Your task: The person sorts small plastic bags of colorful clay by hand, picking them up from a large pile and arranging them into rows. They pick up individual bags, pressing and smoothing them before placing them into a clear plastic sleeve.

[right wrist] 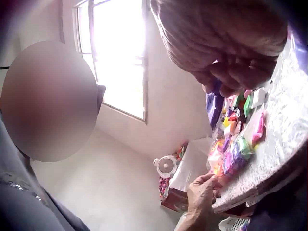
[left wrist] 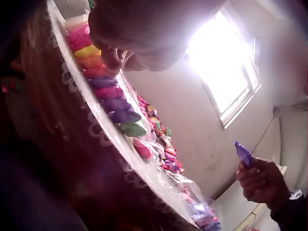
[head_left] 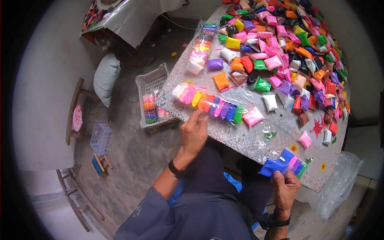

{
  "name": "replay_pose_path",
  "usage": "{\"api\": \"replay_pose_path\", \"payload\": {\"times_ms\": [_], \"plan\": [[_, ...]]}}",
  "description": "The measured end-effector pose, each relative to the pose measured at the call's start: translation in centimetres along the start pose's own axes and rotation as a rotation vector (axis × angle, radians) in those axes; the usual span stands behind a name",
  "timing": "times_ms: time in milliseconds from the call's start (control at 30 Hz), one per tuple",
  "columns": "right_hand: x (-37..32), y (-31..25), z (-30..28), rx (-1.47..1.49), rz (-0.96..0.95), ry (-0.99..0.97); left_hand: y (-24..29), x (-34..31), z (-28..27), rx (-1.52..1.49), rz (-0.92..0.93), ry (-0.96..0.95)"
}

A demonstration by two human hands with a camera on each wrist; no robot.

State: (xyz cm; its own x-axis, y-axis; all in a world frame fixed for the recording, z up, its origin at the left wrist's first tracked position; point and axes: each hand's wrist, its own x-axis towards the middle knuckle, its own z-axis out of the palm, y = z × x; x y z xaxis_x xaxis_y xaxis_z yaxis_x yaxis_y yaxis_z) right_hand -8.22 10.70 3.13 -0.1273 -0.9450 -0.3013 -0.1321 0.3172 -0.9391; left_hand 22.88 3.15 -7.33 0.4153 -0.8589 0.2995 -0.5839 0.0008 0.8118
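Observation:
A long clear bag [head_left: 209, 105] with a row of coloured packets lies along the table's near edge. My left hand [head_left: 195, 134] pinches its near edge beside the orange and red packets; in the left wrist view its fingertips [left wrist: 113, 60] are at that row. At the table's front right, my right hand [head_left: 286, 188] grips a blue packet [head_left: 273, 167] between thumb and fingers. Close to that hand is another clear bag with blue, pink, purple and green packets [head_left: 298, 164]; the packets partly overlap in the head view. The blue packet [left wrist: 244, 154] points upward in the left wrist view.
A large heap of coloured packets [head_left: 276, 48] covers the table's far side. Another filled clear bag [head_left: 200, 48] lies at the upper left. A loose pink packet [head_left: 253, 117] is beside the row. On the floor stands a white crate [head_left: 141, 86]; crumpled plastic [head_left: 340, 184] hangs at right.

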Motion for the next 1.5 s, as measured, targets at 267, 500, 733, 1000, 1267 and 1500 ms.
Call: {"api": "replay_pose_path", "payload": {"times_ms": [267, 500, 733, 1000, 1267, 1500], "plan": [[0.3, -0.7, -1.2, 0.033, -0.049, 0.051, -1.1, 1.1, 0.7, 0.142, 0.102, 0.009], [0.6, -0.4, -1.6, 0.037, -0.061, 0.034, -0.1, 0.6, 0.8, 0.135, 0.109, 0.015], [0.9, -0.8, -2.4, 0.012, -0.062, 0.111, 0.0, -0.9, 1.4, 0.163, 0.183, -0.015], [1.8, -1.0, -6.5, -0.055, -0.056, 0.270, -1.1, -1.9, 1.8, 0.182, 0.222, -0.065], [4.4, 1.3, -11.0, 0.018, -0.088, 0.352, -1.2, -2.3, 1.9, 0.133, 0.163, -0.120], [8.4, 4.4, -14.1, -0.124, -0.060, 0.213, -0.8, -2.2, 1.8, 0.212, 0.199, -0.103]]}}
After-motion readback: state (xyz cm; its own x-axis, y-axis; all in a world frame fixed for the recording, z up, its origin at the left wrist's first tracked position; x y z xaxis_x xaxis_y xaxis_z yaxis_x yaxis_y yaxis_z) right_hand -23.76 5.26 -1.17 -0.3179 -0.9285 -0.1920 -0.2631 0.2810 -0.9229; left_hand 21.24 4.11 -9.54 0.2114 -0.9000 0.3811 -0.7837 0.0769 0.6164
